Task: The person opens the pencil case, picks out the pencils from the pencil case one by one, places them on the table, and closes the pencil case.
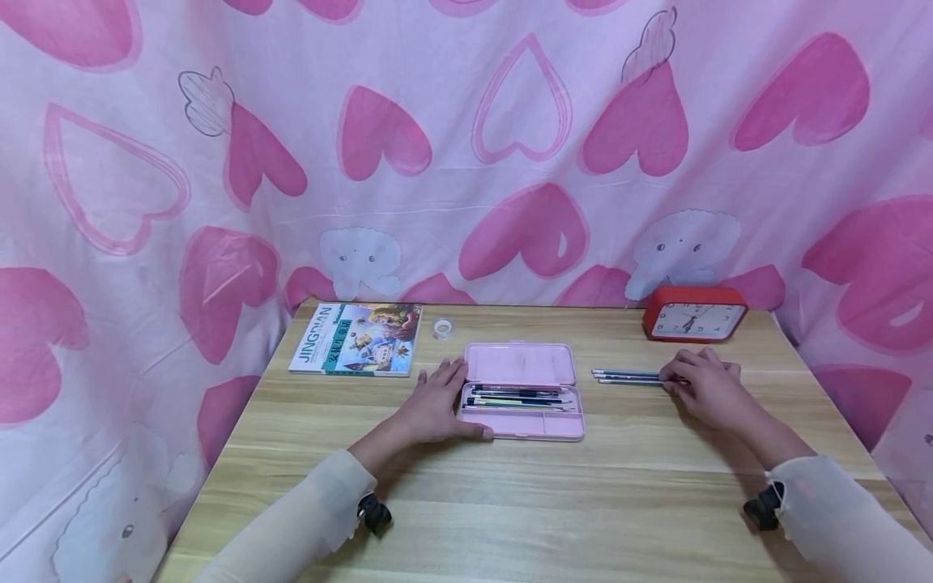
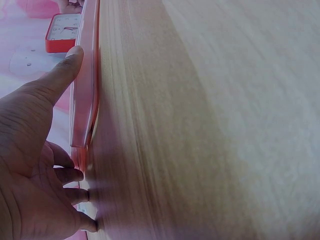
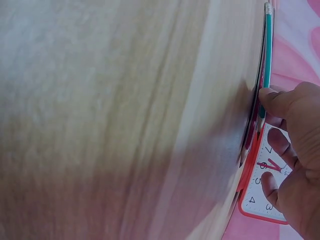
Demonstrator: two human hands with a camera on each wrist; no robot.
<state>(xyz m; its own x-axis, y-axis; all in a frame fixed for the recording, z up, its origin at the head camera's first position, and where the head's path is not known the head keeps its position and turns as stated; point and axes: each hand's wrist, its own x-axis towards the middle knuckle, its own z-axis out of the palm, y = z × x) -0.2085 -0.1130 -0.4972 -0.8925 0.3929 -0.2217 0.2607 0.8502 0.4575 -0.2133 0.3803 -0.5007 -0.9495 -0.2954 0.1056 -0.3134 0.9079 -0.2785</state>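
Note:
A pink pencil case point(image 1: 510, 426) lies with its lid point(image 1: 521, 364) folded back, several pens and pencils point(image 1: 519, 399) in its long compartment. My left hand point(image 1: 435, 407) rests against the case's left end, thumb along the front edge and the other fingers spread toward the back. To the right of the case, several pencils point(image 1: 619, 376) lie side by side on the table. Over their right ends, my right hand point(image 1: 703, 387) pinches a green pencil point(image 3: 268, 50) between thumb and forefinger. Its white eraser end points left, toward the case.
Behind my right hand stands a red alarm clock point(image 1: 696, 314). A picture book point(image 1: 357, 340) lies at the back left, with a small roll of tape point(image 1: 442, 328) beside it. A pink heart-patterned curtain point(image 1: 452, 162) hangs at the wooden table's point(image 1: 510, 518) back edge.

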